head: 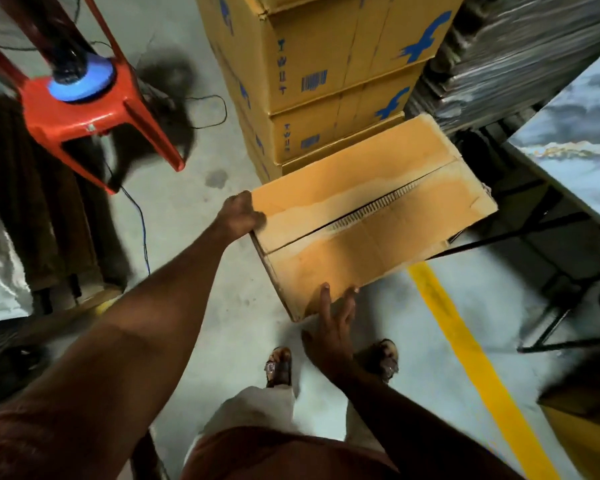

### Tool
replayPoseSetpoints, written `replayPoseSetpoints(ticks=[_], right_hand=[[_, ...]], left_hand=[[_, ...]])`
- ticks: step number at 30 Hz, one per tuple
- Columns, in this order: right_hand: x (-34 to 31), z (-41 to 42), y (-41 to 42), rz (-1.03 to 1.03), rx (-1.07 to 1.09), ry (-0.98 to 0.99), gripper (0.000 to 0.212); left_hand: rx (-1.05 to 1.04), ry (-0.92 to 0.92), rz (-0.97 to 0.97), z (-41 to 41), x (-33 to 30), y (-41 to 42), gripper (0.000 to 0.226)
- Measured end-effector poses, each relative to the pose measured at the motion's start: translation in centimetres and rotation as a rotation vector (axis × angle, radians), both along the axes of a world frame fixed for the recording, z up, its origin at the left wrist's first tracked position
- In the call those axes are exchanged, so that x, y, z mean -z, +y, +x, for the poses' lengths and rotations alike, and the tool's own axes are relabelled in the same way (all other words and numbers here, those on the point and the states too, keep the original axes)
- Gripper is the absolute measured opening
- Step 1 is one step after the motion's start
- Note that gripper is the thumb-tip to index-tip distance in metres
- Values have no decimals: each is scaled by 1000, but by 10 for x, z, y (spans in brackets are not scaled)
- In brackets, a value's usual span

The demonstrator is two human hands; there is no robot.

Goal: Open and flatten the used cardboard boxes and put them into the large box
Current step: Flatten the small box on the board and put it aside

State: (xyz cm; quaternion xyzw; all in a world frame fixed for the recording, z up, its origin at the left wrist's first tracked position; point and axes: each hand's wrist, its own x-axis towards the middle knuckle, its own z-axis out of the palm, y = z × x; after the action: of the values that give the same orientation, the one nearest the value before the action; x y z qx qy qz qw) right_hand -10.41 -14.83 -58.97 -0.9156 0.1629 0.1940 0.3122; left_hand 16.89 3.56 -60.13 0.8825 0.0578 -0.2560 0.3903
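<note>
At frame centre, off the floor, the used box [368,216] is still whole, its top seam parted. Left hand [241,214] grips the 9 o'clock corner; right hand [333,327] presses straight fingers on the 6 o'clock edge — better to pull flaps apart first. Stacked cartons [326,81] crowd 12 o'clock, table [575,140] 3 o'clock; open floor [222,306] toward 7.

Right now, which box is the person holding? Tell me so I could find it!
Find the tall stack of boxes with blue logos. Just in front of it, above the floor, is the held box: left hand grips its corner, right hand touches its near edge. It is plain, with no blue print, and its top seam is split.
</note>
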Motion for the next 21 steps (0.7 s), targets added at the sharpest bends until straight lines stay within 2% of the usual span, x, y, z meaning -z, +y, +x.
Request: replayPoseSetpoints(ticks=[2,5,8,12,15,18,20,21], right_hand=[[-4,5,2,105,65,28,114],[-10,5,1,107,59,-8,119],[-12,-2,-5,95,46,-56,119],[-33,-4,-25,89,226,-243,109],[-56,0,-55,-3,339,-502,94],[-81,4,-88,9,384,-667,79],[-99,6,-110,39,449,-746,75],[-107,8,-120,75,515,-804,75]], left_hand=[[-63,34,-20,7,12,4,44],[-139,20,51,-17,-49,-25,66],[-205,38,144,-33,-73,-42,81],[-105,-4,223,-39,-93,-53,63],[-158,-69,108,-40,-106,-67,52],[-273,-123,-160,-43,-126,-93,39],[-259,-170,-305,-46,-149,-118,23],[-218,-192,-347,-46,-159,-131,23]])
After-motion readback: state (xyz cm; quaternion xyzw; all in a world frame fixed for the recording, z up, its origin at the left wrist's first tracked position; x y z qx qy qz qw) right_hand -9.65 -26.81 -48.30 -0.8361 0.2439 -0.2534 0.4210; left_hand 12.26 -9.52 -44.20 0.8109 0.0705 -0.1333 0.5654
